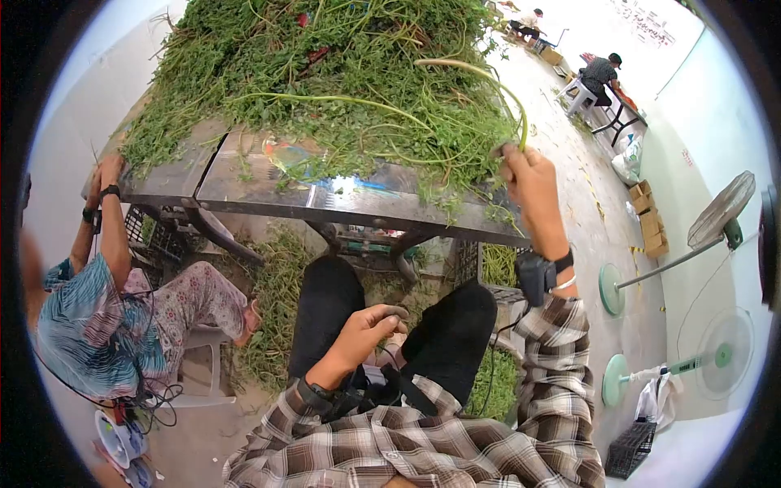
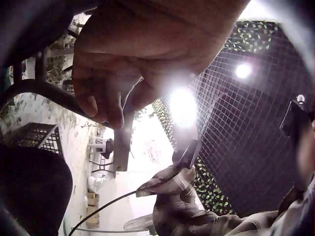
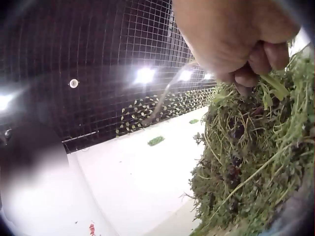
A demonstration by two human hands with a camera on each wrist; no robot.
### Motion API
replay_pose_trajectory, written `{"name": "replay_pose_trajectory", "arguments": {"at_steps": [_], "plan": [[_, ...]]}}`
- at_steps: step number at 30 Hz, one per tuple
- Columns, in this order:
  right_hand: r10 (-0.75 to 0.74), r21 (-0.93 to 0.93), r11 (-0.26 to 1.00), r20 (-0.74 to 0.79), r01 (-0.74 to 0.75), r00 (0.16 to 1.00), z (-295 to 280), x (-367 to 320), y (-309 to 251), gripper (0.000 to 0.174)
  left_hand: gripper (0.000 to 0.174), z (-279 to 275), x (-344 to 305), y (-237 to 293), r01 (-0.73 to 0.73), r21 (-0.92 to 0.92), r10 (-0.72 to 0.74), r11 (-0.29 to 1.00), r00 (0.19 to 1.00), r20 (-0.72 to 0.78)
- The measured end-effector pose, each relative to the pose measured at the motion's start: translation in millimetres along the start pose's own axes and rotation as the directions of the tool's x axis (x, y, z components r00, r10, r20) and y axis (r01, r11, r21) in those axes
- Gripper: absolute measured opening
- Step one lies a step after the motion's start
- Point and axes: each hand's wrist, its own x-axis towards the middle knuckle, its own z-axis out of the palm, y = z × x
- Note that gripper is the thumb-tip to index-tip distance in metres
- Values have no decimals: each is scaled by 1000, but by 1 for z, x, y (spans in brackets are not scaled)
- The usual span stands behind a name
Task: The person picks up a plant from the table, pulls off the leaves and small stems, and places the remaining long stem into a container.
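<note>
Head view shows the right hand (image 1: 530, 183) pinching a curved stem (image 1: 460, 63), which might snap if the tangled greens (image 1: 325, 61) snag it; left hand (image 1: 363, 337) relaxed.

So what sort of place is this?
Probably a workroom for sorting greens: a heap of leafy stems covers much of the table, a crate below holds more, and someone sits at another table.

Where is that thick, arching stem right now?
In the head view, the stem is above and right of centre, its lower end held in the right hand, beside the leafy heap.
</note>
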Motion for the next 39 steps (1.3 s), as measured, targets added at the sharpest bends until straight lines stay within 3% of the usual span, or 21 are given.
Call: {"name": "replay_pose_trajectory", "arguments": {"at_steps": [4,6,8,10,12,14,16,18,19,20,22,23,24,26,28,30,31,33,34,36,39], "plan": [[60,88,994,59,-66,996,10,-37,25,23,31,0,1,-1,-22,-15,22,1000,1000,-14],[-66,-39,997,85,70,994,13,-51,40,22,31,-1,1,2,-60,-8,59,998,997,-49],[-66,-81,994,99,75,993,13,-63,51,20,31,-1,-1,6,-72,-44,67,996,993,-94],[-295,-291,903,118,317,948,16,-76,53,17,29,-3,-3,13,-167,5,164,986,959,-231],[-277,-333,891,136,307,951,16,-86,51,13,26,-1,-6,23,-286,91,300,954,889,-345],[-437,-493,726,207,480,875,17,-94,52,11,27,3,-11,34,-354,230,419,907,815,-399],[-423,-555,679,239,481,874,19,-103,51,12,27,4,-12,35,-387,252,459,887,797,-391],[-483,-610,541,338,578,808,23,-108,50,12,27,6,-10,35,-412,525,635,745,679,-368],[-501,-596,523,364,610,785,26,-112,49,10,33,5,-13,41,-320,684,653,655,696,-300],[-496,-593,528,364,607,788,29,-116,48,10,33,7,-11,44,-314,685,648,658,700,-302],[-456,-577,492,468,653,757,34,-124,46,8,41,13,-5,46,-250,883,744,397,650,-151],[-460,-569,494,471,658,753,38,-128,47,8,47,15,-4,43,-286,819,688,497,705,-171],[-458,-568,497,470,656,754,41,-131,48,8,46,15,-1,39,-307,812,677,497,722,-142],[-456,-520,529,493,671,741,45,-137,48,8,38,24,0,32,-334,479,498,812,824,-270],[-400,-523,548,521,653,754,43,-140,44,16,36,24,-2,29,-312,444,459,840,845,-275],[-499,-387,702,331,598,801,45,-143,35,34,34,23,-1,26,-287,409,419,866,864,-279],[-496,-386,705,330,595,803,42,-145,32,34,33,20,0,24,-304,363,420,881,855,-303],[-484,-307,806,149,506,862,35,-150,28,46,32,17,1,22,-315,318,415,894,848,-329],[-480,-305,809,149,502,864,32,-154,29,46,32,16,1,21,-288,254,363,923,869,-336],[-456,-310,848,-11,430,890,29,-163,30,41,32,15,2,21,-255,190,307,948,889,-340],[-395,-242,893,-24,378,918,28,-169,37,38,31,18,3,21,-239,62,245,969,901,-358]]}}
